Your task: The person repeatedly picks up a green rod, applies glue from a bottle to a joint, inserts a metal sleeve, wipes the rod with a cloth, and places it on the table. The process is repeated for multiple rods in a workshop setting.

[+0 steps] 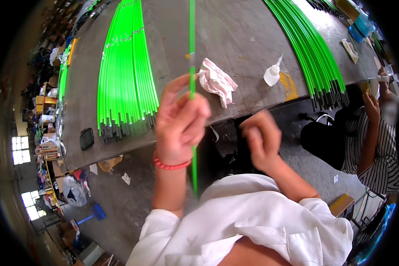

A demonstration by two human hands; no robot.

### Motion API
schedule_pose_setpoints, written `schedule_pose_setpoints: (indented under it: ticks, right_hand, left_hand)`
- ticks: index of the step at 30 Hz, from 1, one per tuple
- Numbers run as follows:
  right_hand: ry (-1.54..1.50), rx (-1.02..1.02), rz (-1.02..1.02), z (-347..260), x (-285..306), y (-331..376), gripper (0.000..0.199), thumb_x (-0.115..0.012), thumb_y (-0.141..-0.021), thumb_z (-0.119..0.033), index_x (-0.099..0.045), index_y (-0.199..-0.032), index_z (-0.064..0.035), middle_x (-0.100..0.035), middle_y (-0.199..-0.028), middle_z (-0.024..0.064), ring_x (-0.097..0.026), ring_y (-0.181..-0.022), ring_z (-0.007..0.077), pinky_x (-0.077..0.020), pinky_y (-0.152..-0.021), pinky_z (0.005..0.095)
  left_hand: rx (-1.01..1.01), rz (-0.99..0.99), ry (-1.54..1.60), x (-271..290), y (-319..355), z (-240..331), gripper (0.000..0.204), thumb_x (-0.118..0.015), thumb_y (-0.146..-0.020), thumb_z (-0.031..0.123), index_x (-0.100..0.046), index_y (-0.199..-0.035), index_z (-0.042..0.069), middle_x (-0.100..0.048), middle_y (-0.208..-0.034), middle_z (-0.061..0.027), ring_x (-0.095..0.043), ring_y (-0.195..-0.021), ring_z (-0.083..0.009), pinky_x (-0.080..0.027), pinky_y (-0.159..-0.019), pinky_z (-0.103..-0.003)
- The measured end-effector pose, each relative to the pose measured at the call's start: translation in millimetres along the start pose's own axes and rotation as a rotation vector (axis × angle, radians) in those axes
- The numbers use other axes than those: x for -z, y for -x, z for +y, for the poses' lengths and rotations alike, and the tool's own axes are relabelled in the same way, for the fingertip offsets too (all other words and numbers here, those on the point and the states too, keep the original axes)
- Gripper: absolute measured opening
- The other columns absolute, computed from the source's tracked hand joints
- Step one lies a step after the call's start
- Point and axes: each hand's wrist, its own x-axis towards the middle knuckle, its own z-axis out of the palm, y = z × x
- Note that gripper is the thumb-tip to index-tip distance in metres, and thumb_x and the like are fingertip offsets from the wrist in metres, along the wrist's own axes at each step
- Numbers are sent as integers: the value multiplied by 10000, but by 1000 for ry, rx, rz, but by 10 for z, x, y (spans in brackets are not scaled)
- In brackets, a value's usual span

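Note:
My left hand (180, 122), with a red bracelet at the wrist, grips a long thin green rod (192, 40) that runs from the top of the view down past my chest. My right hand (262, 138) hovers a little to the right of it, fingers curled, blurred, holding nothing that I can see. A crumpled white and pink rag (217, 80) lies on the grey table (239, 31) just beyond my left hand. A small white glue bottle (272, 73) stands to the right of the rag.
Two bundles of green rods with dark ends lie on the table, one at left (126, 75) and one at right (312, 53). A black phone (86, 138) sits near the left edge. A person in a striped shirt (377, 146) works at the right.

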Motion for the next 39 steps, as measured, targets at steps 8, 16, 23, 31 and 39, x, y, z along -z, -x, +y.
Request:
schedule_pose_setpoints:
  ticks: [8,16,23,31,39]
  right_hand:
    - [600,20,259,515,461,-525,423,-705,-734,-162,-513,-1085,-25,-544,-1100,110,-475,-976,260,-349,-858,358]
    - [274,-212,82,746,456,-590,222,-594,-835,-60,-522,-1035,5,-603,-936,118,-581,-876,224,-444,-777,338]
    - [-238,-176,70,360,637,-454,332,-573,-858,-142,-505,-1122,47,-589,-779,95,-554,-625,124,-449,-580,236]
    - [-268,-123,283,89,897,-417,659,-762,-654,-407,-540,-1025,89,-573,-839,121,-506,-555,117,-421,-534,235]
    - [-72,57,224,-145,807,-522,550,-676,-696,-478,-491,-782,32,-392,-669,64,-352,-554,146,-300,-529,274]
  left_hand:
    - [35,144,238,93,348,-28,462,-378,-941,13,-251,-1384,51,-557,-937,-174,-450,-429,-38,-325,-316,-136]
    - [17,373,-323,-218,305,7,426,-520,-876,27,-404,-1283,-17,-581,-630,-72,-398,-363,-46,-304,-341,-169]
    - [66,356,-519,-276,302,-83,447,-525,-865,47,-391,-1282,-41,-549,-577,-67,-372,-350,-41,-266,-320,-174]
    - [83,326,-546,-270,268,-154,437,-516,-865,33,-409,-1282,-45,-532,-567,-48,-375,-368,-33,-278,-331,-166]
    - [126,319,-597,-296,273,-181,406,-518,-884,34,-430,-1277,-13,-452,-569,30,-402,-451,-2,-317,-388,-147]
